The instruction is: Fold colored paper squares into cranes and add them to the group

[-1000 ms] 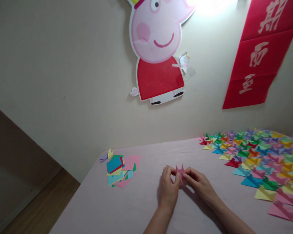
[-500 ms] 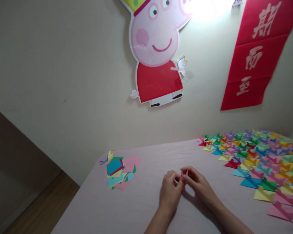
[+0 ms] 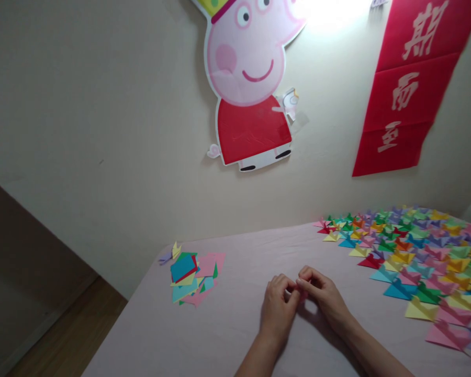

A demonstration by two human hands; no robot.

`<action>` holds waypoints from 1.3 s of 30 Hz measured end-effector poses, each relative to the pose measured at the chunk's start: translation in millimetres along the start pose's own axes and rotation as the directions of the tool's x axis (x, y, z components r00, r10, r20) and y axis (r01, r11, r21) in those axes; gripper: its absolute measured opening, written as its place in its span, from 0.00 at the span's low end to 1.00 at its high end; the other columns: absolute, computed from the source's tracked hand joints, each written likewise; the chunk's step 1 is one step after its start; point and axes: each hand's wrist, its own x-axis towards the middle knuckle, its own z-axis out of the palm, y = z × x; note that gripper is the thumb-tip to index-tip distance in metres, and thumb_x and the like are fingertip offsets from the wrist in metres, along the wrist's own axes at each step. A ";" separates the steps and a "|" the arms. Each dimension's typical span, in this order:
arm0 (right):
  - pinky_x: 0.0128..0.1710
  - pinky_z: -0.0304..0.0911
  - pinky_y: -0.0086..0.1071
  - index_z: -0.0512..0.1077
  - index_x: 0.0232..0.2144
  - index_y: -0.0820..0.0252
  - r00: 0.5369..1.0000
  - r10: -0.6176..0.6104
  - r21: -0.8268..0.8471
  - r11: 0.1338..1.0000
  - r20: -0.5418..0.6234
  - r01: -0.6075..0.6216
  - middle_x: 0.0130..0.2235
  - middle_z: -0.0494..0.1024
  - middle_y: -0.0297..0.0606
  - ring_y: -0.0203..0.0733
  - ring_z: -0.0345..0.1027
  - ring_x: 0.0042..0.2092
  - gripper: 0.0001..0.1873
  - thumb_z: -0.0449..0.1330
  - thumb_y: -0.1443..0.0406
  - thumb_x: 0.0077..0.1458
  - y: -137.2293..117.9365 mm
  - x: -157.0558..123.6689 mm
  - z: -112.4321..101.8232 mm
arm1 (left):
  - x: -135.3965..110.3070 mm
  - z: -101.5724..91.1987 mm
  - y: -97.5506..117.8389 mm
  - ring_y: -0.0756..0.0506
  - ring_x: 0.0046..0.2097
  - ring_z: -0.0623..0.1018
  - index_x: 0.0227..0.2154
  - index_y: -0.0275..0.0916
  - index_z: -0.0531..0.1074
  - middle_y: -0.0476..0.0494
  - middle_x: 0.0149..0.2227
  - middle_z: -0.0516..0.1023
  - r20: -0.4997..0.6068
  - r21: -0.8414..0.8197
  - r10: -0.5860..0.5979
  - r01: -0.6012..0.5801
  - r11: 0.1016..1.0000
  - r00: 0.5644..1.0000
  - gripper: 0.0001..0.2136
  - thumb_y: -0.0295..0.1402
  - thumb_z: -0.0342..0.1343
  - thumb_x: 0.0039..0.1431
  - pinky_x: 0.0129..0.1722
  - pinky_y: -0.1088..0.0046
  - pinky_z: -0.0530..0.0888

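Between my two hands, just above the cloth-covered table [image 3: 235, 335], is a small pink folded paper [image 3: 303, 296], mostly hidden by my fingers. My left hand [image 3: 279, 309] pinches it from the left with thumb and forefinger. From the right, the thumb and fingertips of my right hand [image 3: 322, 293] are closed on its upper part. The two hands' fingertips nearly meet. Its exact folded shape cannot be made out at this moment.
Rows of colourful folded paper cranes [image 3: 419, 267] cover the table's right side. At the left lie loose coloured paper squares [image 3: 192, 275], beside a yellow folded piece [image 3: 176, 250] and a purple one [image 3: 165, 258]. Behind rises a wall with a cartoon pig cutout [image 3: 251, 125] and red banner [image 3: 408, 99].
My hands have shifted slightly right, and the right fingertips have closed over the paper. Its pink points, visible between the fingers before, are now mostly covered. The view has moved a little.
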 end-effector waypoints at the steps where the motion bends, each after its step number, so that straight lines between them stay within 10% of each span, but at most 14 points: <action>1: 0.29 0.59 0.32 0.69 0.19 0.59 1.000 0.007 0.008 1.000 -0.003 -0.007 0.23 0.66 0.29 0.37 0.61 0.27 0.20 0.71 0.52 0.42 1.6 0.2 -1.3 | -0.2 0.2 1.4 0.46 0.36 0.69 0.25 0.41 0.69 0.50 0.30 0.71 0.001 0.006 0.006 -0.006 1.000 1.000 0.11 0.35 0.54 0.64 0.38 0.70 0.63; 16: 0.29 0.61 0.33 0.71 0.21 0.59 0.998 0.023 -0.136 0.991 0.057 -0.015 0.23 0.72 0.32 0.38 0.63 0.27 0.24 0.67 0.45 0.44 -7.1 -0.8 4.5 | 4.8 -3.5 -9.7 0.49 0.29 0.66 0.27 0.40 0.69 0.52 0.26 0.68 -0.013 -0.238 -0.194 0.185 0.953 0.981 0.15 0.46 0.55 0.60 0.30 0.74 0.63; 39: 0.29 0.61 0.33 0.72 0.24 0.58 1.000 -0.010 -0.014 1.000 0.025 0.010 0.25 0.69 0.31 0.37 0.63 0.27 0.19 0.68 0.49 0.47 -6.8 -0.2 2.3 | 1.2 -0.2 0.0 0.47 0.33 0.69 0.25 0.40 0.72 0.50 0.29 0.72 -0.001 -0.110 -0.072 0.072 0.991 0.997 0.12 0.38 0.55 0.63 0.36 0.72 0.64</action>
